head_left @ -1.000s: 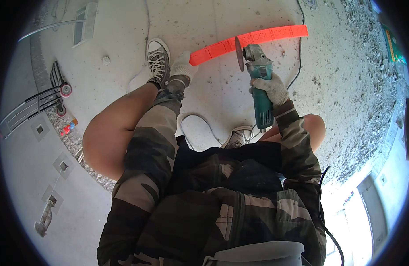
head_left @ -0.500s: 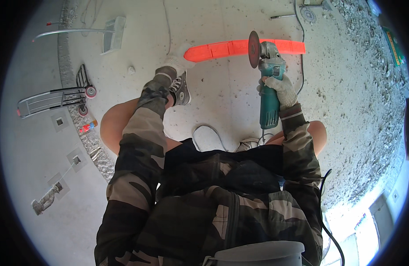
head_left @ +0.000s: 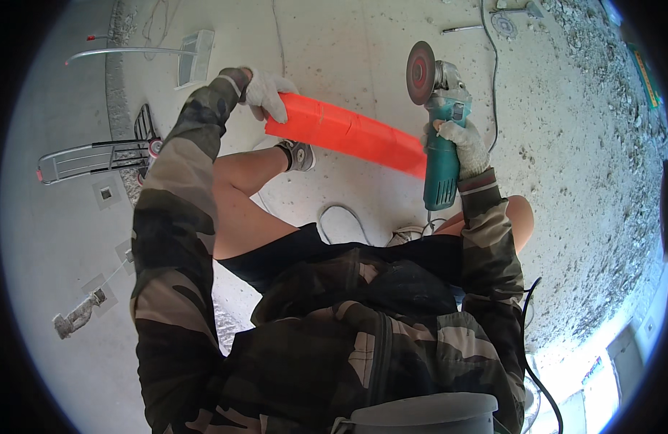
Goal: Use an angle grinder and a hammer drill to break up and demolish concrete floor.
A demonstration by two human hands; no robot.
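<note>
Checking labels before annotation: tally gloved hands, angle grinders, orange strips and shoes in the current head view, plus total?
Gloved hands: 2 (left hand, right hand)
Angle grinder: 1, in the right hand
Orange strip: 1, in the left hand
Shoes: 2 (left shoe, right shoe, both partly hidden)
Total: 6

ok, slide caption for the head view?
Left hand gripping an orange strip, right hand holding a teal angle grinder.
</note>
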